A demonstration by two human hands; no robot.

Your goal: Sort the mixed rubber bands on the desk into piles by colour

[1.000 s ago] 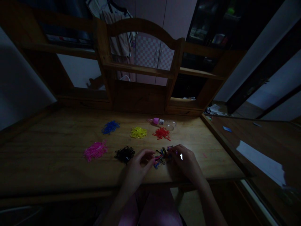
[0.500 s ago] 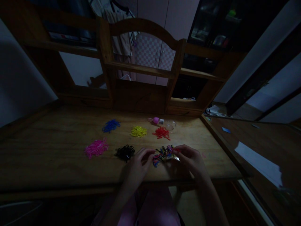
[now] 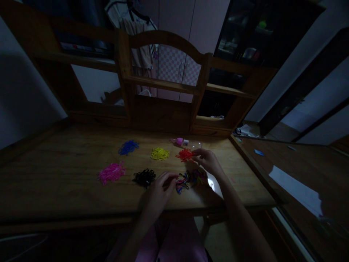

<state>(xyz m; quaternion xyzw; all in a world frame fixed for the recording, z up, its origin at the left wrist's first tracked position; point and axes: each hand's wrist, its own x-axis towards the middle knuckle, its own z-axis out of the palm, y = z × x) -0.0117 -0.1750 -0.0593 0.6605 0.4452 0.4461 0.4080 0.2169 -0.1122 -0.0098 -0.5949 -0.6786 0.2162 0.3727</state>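
Note:
Small thin clip-like pieces lie sorted by colour on the wooden desk. My right hand (image 3: 205, 160) reaches to the red pile (image 3: 184, 155), thumb and forefinger pinched at its right edge on red clips. Nearer to me is a mixed, multicoloured heap of clips (image 3: 188, 180). Against this heap's left side rests my left hand (image 3: 163, 185), its thumb and forefinger curled together; the dim light hides what is between the tips. Just left of it lies the black pile (image 3: 145, 177). The yellow pile (image 3: 160, 153) sits beyond, left of the red one.
A pink pile (image 3: 111, 172) and a blue pile (image 3: 129, 147) lie to the left. Behind the red pile, a clear bottle with a pink cap (image 3: 179, 141) lies on its side. A wooden shelf unit (image 3: 160, 112) stands along the back. White paper (image 3: 296, 191) is on the right-hand surface.
My right hand has left the mixed heap and moved up and slightly left to the red pile. The left hand stays almost in place. The view has tilted slightly.

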